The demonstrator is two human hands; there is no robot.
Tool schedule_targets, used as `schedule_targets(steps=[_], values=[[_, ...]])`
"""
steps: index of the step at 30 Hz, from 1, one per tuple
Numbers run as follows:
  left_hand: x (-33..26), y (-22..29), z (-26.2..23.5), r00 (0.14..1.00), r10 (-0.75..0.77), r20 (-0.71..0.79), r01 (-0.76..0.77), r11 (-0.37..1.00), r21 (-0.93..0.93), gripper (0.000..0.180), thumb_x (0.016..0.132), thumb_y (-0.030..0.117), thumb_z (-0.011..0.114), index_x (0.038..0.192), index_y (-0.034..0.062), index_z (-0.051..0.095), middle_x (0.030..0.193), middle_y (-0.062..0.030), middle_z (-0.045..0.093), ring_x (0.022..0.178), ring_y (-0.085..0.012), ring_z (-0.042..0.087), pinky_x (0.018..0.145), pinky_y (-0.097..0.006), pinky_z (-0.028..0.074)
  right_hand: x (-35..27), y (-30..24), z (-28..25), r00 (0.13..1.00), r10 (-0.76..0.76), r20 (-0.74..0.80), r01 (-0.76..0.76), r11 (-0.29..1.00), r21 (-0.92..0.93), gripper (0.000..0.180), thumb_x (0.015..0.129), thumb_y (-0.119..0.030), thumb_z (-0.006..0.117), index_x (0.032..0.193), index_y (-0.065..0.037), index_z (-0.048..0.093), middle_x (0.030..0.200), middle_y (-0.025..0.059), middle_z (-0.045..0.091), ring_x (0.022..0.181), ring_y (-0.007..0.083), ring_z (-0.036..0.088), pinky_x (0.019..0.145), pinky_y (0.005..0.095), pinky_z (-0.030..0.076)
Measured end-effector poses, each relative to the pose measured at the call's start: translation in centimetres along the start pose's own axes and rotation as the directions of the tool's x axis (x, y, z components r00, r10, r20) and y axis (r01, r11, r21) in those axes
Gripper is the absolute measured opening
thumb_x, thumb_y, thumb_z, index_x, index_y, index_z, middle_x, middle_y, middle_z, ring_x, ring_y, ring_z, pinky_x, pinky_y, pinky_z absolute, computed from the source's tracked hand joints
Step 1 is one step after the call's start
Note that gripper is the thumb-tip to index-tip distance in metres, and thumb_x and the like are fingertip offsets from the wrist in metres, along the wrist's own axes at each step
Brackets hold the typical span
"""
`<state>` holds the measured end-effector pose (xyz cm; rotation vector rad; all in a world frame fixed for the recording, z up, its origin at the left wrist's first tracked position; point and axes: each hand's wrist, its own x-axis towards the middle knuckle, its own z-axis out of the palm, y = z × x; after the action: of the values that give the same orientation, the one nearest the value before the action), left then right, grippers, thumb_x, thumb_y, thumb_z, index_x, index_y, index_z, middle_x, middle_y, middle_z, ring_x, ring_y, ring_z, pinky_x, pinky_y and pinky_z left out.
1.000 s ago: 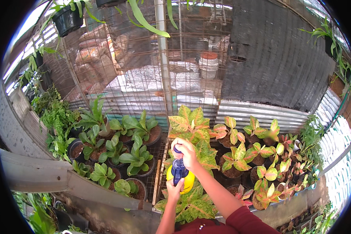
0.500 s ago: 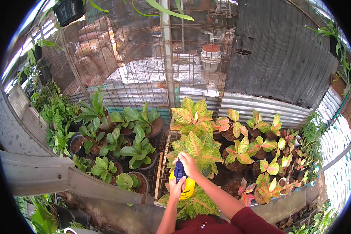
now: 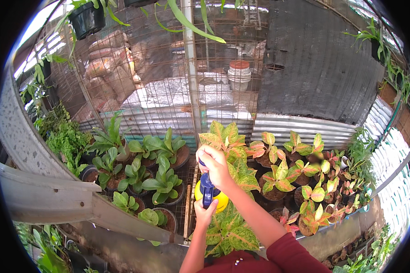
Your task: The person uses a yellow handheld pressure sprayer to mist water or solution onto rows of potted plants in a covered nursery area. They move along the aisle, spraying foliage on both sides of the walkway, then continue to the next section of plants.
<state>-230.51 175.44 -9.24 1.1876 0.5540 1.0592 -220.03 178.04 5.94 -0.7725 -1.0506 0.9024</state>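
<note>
A yellow pump sprayer [image 3: 222, 203] with a dark blue top is held upright in front of me, over the middle row of plants. My left hand [image 3: 205, 213] is closed round its blue handle. Up above the bottle, my right hand [image 3: 214, 166] is wrapped round the blue pump knob, which is mostly hidden by the fingers. Broad-leaved green plants with pink veins [image 3: 230, 234] spread below and beyond the bottle, partly covered by it and by my arms.
Potted dark green plants [image 3: 161, 182] stand on a wire-mesh bench to the left. Pink-and-green potted plants [image 3: 278, 177] fill the right. A metal beam [image 3: 45, 193] juts in from the left. Behind rises a wire grid fence [image 3: 191, 68]; pots [image 3: 86, 20] hang overhead.
My right hand has risen away from the bottle, drawing the pump knob upward. My left hand keeps its grip on the handle. The view has shifted slightly.
</note>
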Motion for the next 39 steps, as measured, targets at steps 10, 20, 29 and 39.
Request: schedule_targets(steps=[10,20,29,39], values=[[-5.5,-6.1,-5.0,0.927,-0.376,0.002,0.376,0.926,-0.025,0.025,0.083,0.01,0.063,0.061,0.0058,0.05,0.049,0.0023,0.045,0.039,-0.0052,0.039,0.038,-0.021,0.029,-8.5,16.0,-6.0,0.978,0.176,-0.112,-0.171,0.984,0.049,0.021,0.091,-0.017,0.038,0.078,-0.004,0.048,0.06,0.0013,0.045,0.055,0.0103,0.047,0.062,0.0282,0.045],[-10.2,-7.7,-8.3,0.874,-0.485,0.023,0.474,0.862,0.179,0.028,0.083,0.013,0.064,0.06,0.0066,0.049,0.05,0.0036,0.045,0.041,-0.0041,0.038,0.039,-0.021,0.029,-18.2,21.2,-4.3,0.879,0.217,-0.424,-0.388,0.844,-0.371,0.029,0.094,-0.024,0.038,0.081,-0.003,0.053,0.082,0.0087,0.064,0.079,0.0172,0.06,0.079,0.0311,0.045],[-13.4,-0.7,-5.2,0.965,-0.251,0.08,0.239,0.962,0.13,0.026,0.082,0.008,0.064,0.062,0.0055,0.048,0.051,0.0032,0.045,0.041,-0.0039,0.038,0.039,-0.021,0.029,-15.2,7.3,2.8,0.944,0.092,-0.316,-0.089,0.996,0.024,0.022,0.093,-0.017,0.044,0.077,-0.003,0.048,0.063,0.0046,0.053,0.062,0.012,0.052,0.064,0.0258,0.043],[-21.1,1.6,-2.8,0.977,-0.202,0.065,0.208,0.973,-0.102,0.028,0.084,0.008,0.062,0.06,0.0061,0.048,0.049,0.0004,0.047,0.039,-0.0064,0.04,0.038,-0.022,0.03,-21.6,4.1,4.4,0.981,0.027,-0.191,-0.045,0.995,-0.094,0.022,0.087,-0.017,0.04,0.08,0.0,0.052,0.072,0.0074,0.056,0.071,0.0143,0.052,0.074,0.0286,0.04]])
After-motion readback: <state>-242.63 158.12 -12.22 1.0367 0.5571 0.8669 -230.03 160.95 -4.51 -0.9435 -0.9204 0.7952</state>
